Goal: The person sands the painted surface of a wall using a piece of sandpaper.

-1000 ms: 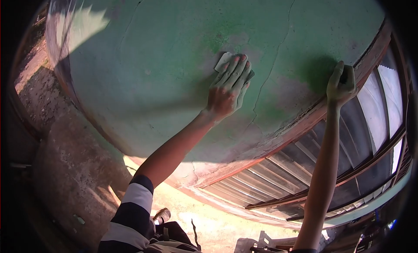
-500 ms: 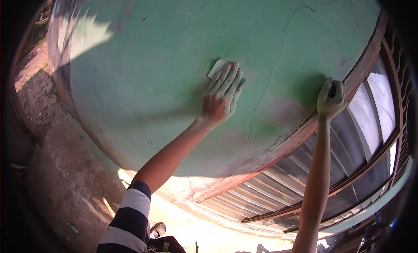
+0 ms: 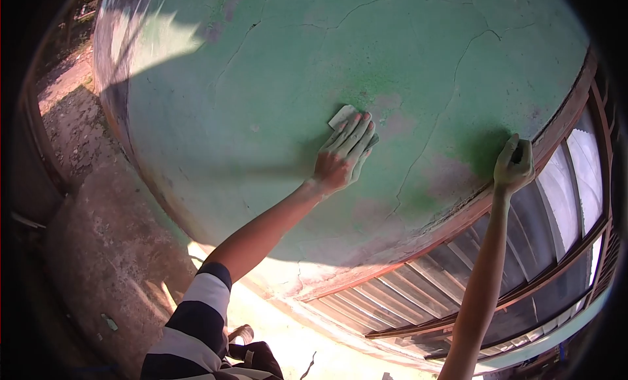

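Note:
My left hand [image 3: 345, 151] lies on the green wall [image 3: 275, 131], its fingers together over a pale, folded sheet of sandpaper [image 3: 341, 116]. One corner of the sheet sticks out past the fingertips on the left, and a darker edge shows on the right. Pale dust coats these fingers. Farther right, my right hand [image 3: 514, 163] is closed, fingers curled and thumb alongside, against the wall close to its reddish edge [image 3: 556, 121]. Whatever those curled fingers hold, if anything, is hidden. Thin cracks and purplish worn patches mark the surface around both hands.
Right of the wall is a window with slatted panes [image 3: 418, 278] and brown metal bars [image 3: 523, 295]. A rough concrete floor [image 3: 118, 249] runs along the lower left. Bright sunlit ground [image 3: 294, 341] lies below, with a shoe [image 3: 242, 334] on it.
The view has shifted, so the wall and both hands appear lower and farther right. Against the wall, my left hand has slid slightly left with the sandpaper. My right hand stays near the edge.

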`<state>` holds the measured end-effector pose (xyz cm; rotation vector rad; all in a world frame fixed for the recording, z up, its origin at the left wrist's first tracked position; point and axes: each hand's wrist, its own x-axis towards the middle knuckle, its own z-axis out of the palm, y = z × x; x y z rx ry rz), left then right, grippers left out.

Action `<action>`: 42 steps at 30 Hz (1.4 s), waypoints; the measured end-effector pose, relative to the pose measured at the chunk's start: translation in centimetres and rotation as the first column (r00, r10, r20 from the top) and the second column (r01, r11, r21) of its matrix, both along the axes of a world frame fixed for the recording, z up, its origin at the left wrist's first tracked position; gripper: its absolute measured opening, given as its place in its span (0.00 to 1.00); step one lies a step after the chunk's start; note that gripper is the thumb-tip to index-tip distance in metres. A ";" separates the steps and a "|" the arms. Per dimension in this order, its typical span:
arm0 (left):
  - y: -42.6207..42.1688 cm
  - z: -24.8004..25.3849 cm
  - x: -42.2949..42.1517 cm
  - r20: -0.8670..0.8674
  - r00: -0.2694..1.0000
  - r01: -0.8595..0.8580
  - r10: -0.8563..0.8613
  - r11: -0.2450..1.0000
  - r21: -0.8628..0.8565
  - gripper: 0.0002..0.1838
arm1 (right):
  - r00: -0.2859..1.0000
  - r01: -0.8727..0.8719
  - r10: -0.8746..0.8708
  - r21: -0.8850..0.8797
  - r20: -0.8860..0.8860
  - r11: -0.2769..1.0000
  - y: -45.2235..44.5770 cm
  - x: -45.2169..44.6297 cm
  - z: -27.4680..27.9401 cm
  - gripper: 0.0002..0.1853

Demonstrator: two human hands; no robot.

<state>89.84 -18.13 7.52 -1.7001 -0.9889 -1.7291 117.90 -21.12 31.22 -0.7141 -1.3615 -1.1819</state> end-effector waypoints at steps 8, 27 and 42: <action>2.6 9.4 -5.3 0.276 0.959 -0.096 0.058 0.987 0.126 0.26 | 1.000 -0.017 0.017 0.000 0.001 1.000 -0.3 -0.1 -0.1 0.14; 0.1 -2.2 -3.7 -0.276 0.959 0.064 -0.064 0.998 -0.006 0.31 | 0.997 -0.082 0.082 -0.042 0.005 0.996 -0.2 0.5 -0.3 0.17; 2.0 -2.6 -4.1 -0.428 0.903 0.075 -0.042 0.995 0.060 0.30 | 0.926 -0.337 0.306 -0.123 -0.220 0.933 -0.1 -13.7 -24.8 0.19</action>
